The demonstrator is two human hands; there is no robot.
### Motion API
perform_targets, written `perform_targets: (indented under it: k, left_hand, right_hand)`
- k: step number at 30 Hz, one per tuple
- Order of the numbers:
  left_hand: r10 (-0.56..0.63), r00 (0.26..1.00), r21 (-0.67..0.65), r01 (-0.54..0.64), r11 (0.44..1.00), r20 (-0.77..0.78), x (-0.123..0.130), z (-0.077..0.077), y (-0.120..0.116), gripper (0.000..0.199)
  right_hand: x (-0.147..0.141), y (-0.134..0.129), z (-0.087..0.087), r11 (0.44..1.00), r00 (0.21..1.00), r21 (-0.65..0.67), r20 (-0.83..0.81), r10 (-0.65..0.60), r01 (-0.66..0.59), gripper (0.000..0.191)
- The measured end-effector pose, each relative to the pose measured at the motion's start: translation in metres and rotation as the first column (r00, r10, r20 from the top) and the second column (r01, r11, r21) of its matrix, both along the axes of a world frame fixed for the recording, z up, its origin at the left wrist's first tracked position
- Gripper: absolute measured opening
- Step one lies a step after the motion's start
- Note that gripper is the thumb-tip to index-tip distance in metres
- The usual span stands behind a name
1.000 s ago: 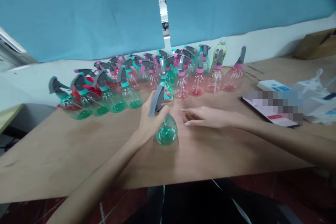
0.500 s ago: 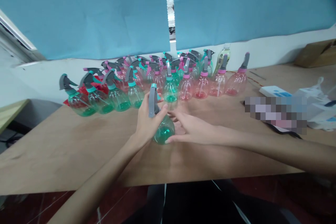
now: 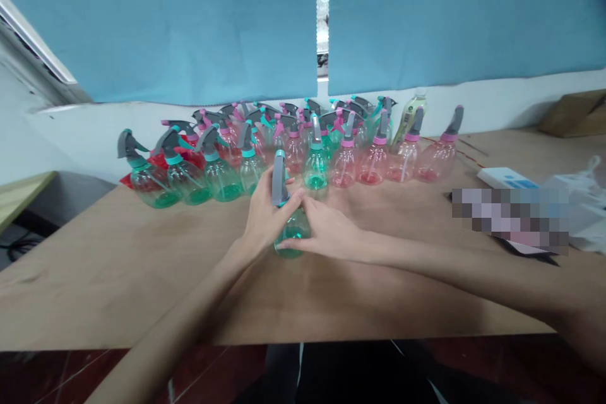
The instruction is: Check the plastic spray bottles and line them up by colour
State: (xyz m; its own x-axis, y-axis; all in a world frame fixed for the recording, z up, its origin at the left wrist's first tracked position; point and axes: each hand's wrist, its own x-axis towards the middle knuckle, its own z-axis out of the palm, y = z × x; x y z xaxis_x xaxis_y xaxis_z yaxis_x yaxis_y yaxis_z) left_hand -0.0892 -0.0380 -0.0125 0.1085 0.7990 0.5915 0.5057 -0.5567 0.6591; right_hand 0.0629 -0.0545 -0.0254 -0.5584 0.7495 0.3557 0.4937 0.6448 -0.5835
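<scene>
A clear green spray bottle (image 3: 294, 227) with a grey trigger head and teal collar stands upright near the middle of the wooden table (image 3: 156, 278). Around its neck, just under the spray head, my left hand (image 3: 267, 211) is wrapped from the left. My right hand (image 3: 326, 227) grips the bottle's body from the right, its thumb across the front; its other fingers are partly hidden behind the bottle. Green liquid shows in the bottom. Right behind it stands another green spray bottle (image 3: 315, 167).
Several green bottles (image 3: 222, 180) stand at the left and several pink ones (image 3: 374, 164) at the right, with more behind. A labelled drink bottle (image 3: 411, 115), white box (image 3: 506, 178), plastic bag (image 3: 584, 202) and cardboard box (image 3: 575, 113) lie farther right.
My right hand has closed in on the bottle, its thumb now farther left across the front. The view has shifted slightly, moving the background to the right.
</scene>
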Motion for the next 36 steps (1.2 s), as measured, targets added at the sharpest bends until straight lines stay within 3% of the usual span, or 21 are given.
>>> perform_targets:
  k: [4,9,12,16,21,29,36]
  left_hand:
    - [0.021,0.999,0.025,-0.022,0.999,0.042,-0.006,-0.008,0.008,0.045]
    - [0.083,0.982,0.058,-0.074,0.996,-0.168,-0.015,-0.026,0.013,0.044]
    - [0.093,0.974,0.009,-0.093,0.996,-0.205,-0.019,-0.036,0.015,0.049]
    - [0.112,0.985,-0.092,-0.125,0.988,-0.131,-0.019,-0.044,0.017,0.054]
    - [0.142,0.987,-0.152,-0.151,0.977,-0.071,-0.023,-0.05,0.023,0.049]
    - [0.169,0.973,-0.124,-0.189,0.974,-0.158,-0.032,-0.055,0.029,0.04]
    - [0.236,0.932,-0.046,-0.258,0.965,-0.274,-0.032,-0.05,0.027,0.04]
  right_hand:
    - [-0.006,0.009,-0.002,0.997,0.995,0.004,0.066,-0.072,0.071,0.082]
    - [-0.01,0.026,-0.013,0.984,0.98,0.06,0.097,-0.173,0.168,0.078]
    - [-0.01,0.041,-0.019,0.975,0.971,0.095,0.111,-0.21,0.2,0.079]
    - [-0.011,0.059,-0.019,0.951,0.948,0.164,0.141,-0.284,0.261,0.081]
    - [-0.015,0.072,-0.018,0.921,0.917,0.226,0.172,-0.359,0.318,0.085]
    - [-0.017,0.087,-0.022,0.892,0.914,0.309,0.133,-0.383,0.329,0.075]
    - [-0.028,0.095,-0.012,0.877,0.891,0.344,0.187,-0.414,0.336,0.067]
